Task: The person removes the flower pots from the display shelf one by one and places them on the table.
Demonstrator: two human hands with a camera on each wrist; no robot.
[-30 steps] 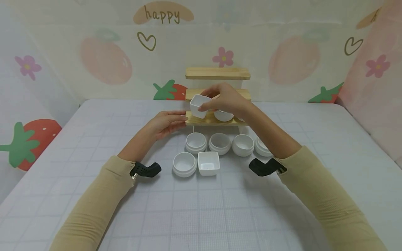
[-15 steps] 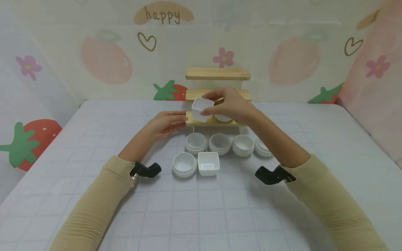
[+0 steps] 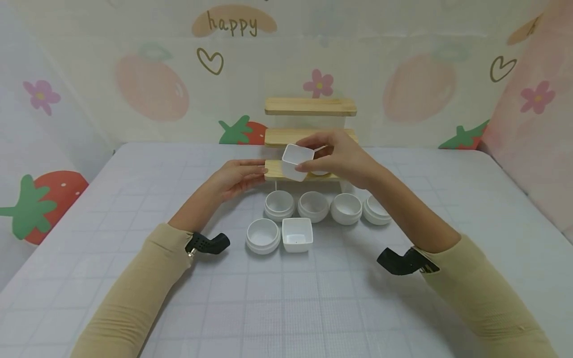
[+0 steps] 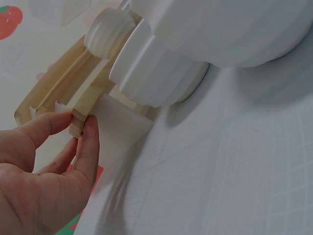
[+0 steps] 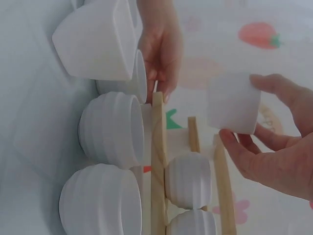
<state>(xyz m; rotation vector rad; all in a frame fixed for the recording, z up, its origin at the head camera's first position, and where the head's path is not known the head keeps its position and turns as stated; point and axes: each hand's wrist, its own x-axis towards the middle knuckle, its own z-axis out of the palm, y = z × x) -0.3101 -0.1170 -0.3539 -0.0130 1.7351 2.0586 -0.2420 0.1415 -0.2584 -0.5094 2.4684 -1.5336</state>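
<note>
My right hand (image 3: pixel 342 158) pinches a small white square pot (image 3: pixel 297 161) by its sides, held in the air over the lowest board of a three-tier wooden shelf stand (image 3: pixel 311 107). In the right wrist view that square pot (image 5: pixel 234 103) is apart from the boards. Two round white pots (image 5: pixel 188 180) sit on the lowest board there; in the head view my right hand mostly hides them. At the stand's left end my left hand (image 3: pixel 237 178) holds the lowest board (image 4: pixel 90 100), thumb above and fingers below in the left wrist view.
In front of the stand, several round white pots (image 3: pixel 313 206) line up on the pale gridded tabletop (image 3: pixel 286 308). Nearer to me stand another round pot (image 3: pixel 263 236) and a second square pot (image 3: pixel 297 234), side by side. A printed cloth backdrop (image 3: pixel 286 54) rises behind.
My right hand has come slightly down, right and toward me, carrying the square pot, which is now over the lowest board's front edge. The left hand keeps its place on the board.
</note>
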